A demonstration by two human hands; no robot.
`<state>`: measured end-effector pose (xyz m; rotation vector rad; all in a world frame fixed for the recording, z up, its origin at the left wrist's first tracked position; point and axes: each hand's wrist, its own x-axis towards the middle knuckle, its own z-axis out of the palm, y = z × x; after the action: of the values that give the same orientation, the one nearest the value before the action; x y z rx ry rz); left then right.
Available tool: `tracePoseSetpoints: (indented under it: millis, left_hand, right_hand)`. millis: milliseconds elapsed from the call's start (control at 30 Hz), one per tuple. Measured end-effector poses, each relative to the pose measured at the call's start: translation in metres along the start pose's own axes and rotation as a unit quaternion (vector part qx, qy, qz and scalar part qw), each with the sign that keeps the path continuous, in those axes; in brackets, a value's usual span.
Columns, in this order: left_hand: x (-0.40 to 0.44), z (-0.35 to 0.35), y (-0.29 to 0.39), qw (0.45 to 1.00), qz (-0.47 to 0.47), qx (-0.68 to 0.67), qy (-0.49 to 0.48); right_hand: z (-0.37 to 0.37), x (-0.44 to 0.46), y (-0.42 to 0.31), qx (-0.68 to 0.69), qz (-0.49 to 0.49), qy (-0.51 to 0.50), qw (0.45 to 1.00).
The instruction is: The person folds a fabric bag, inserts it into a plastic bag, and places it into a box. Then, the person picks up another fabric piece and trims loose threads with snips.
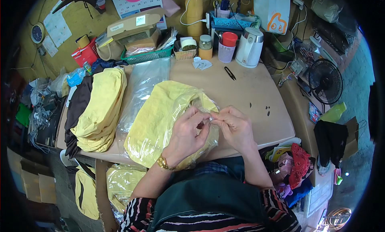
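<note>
Both hands meet above the right part of a yellow cloth piece [154,117], which lies partly inside a clear plastic bag [186,145]. My left hand [190,131], with a gold watch at the wrist, has its fingers pinched together. Touching its fingertips, my right hand [234,127] is also closed in a pinch. A tiny shiny bit [211,119] shows between the fingertips; it is too small to name. Left of the hands are a stack of yellow cloth pieces [100,107] and flat clear plastic bags [150,77].
Black thread snips [230,73] and small dark bits [268,110] lie on the tan table [256,91]. Along the back stand a white kettle [249,48], a red cup [229,39], jars and a green basket [150,57]. A black fan [325,81] is at the right.
</note>
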<state>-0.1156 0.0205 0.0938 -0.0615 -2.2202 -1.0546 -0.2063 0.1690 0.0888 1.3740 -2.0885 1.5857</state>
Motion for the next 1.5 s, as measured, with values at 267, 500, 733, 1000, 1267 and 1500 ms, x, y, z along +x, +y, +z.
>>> tracePoseSetpoints:
  millis: [267, 500, 733, 1000, 1267, 1500]
  left_hand:
    - [-0.002, 0.006, -0.015, 0.999, 0.028, -0.032, 0.033]
    - [0.010, -0.006, -0.002, 0.993, 0.087, -0.079, -0.003]
    - [0.006, 0.002, -0.009, 0.990, 0.118, -0.068, 0.043]
    - [0.002, -0.024, 0.000, 0.986, 0.122, 0.064, 0.098]
    - [0.120, -0.007, -0.031, 0.993, 0.092, -0.018, -0.075]
    - [0.237, -0.127, 0.022, 0.922, 0.132, -0.363, -0.002]
  right_hand:
    - [0.006, -0.003, 0.015, 0.089, 0.053, -0.015, 0.994]
    - [0.003, -0.004, 0.028, 0.604, 0.302, -0.123, 0.728]
    - [-0.004, 0.003, 0.027, 0.494, 0.281, -0.134, 0.812]
    - [-0.006, 0.008, 0.030, 0.333, 0.256, -0.032, 0.907]
    - [0.024, 0.015, 0.070, 0.326, 0.086, 0.228, 0.913]
    - [0.037, -0.015, 0.065, 0.816, 0.226, -0.154, 0.509]
